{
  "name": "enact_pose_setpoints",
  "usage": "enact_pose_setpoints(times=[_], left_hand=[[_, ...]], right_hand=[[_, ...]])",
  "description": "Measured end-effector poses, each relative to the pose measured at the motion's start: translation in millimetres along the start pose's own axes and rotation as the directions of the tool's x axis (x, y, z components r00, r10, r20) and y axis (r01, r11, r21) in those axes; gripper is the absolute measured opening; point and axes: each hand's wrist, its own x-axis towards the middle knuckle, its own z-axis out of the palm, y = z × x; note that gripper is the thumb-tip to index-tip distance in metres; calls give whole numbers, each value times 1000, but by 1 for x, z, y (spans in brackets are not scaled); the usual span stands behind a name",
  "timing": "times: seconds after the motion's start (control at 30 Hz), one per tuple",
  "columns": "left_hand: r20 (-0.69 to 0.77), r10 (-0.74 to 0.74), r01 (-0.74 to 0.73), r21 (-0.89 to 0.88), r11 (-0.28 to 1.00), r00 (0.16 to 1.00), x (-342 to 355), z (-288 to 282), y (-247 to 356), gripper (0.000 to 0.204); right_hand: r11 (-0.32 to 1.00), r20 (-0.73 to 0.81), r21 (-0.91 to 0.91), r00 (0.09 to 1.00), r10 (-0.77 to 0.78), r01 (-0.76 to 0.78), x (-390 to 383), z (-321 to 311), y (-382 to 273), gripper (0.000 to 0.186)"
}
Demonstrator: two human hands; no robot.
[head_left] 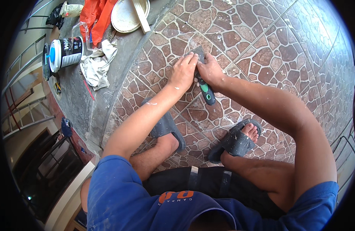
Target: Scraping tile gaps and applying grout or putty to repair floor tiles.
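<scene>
A putty knife (pixel 205 89) with a black and green handle is in my two hands, low over the stone-patterned floor (pixel 243 38). My right hand (pixel 210 72) is closed around it where handle meets blade, and the handle's end sticks out toward me. My left hand (pixel 183 72) presses its fingers together on the blade from the left side. The grey blade shows only partly past my fingertips, and my hands hide the rest. White specks and smears dot my left forearm and the floor around the blade.
My feet in grey sandals (pixel 235 141) stand on either side below the hands. On the concrete strip at the left lie a white rag (pixel 97 67), a black-and-white bucket (pixel 66 52), a red stick (pixel 88 90), orange plastic (pixel 97 19) and a round lid (pixel 125 17) with a wooden strip (pixel 141 17).
</scene>
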Motion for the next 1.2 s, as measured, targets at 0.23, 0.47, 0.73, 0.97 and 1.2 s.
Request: enact_pose_setpoints(times=[0.23, 0.47, 0.73, 0.97, 1.2], left_hand=[[-65, 38, -35, 43, 998, 997, 28, -6, -5, 43], [-23, 8, -7, 42, 999, 1000, 39, -5, 1, 40], [-18, 160, -160, -12, 987, 987, 57, 19, 33, 35], [13, 228, -228, -39, 973, 973, 84, 13, 27, 37], [9, 249, -249, 18, 968, 968, 112, 15, 34, 40]], right_hand=[[997, -52, -67, 997, -52, 48, 37, -7, 3, 41], [963, -90, -254, 988, -122, 96, 18, -20, -30, 45], [989, -257, -143, 964, -70, 34, -2, -51, -4, 34], [973, -186, 230, 981, 49, -5, 2, -58, -32, 26], [962, -160, 271, 987, 20, 25, 8, -78, -44, 20]])
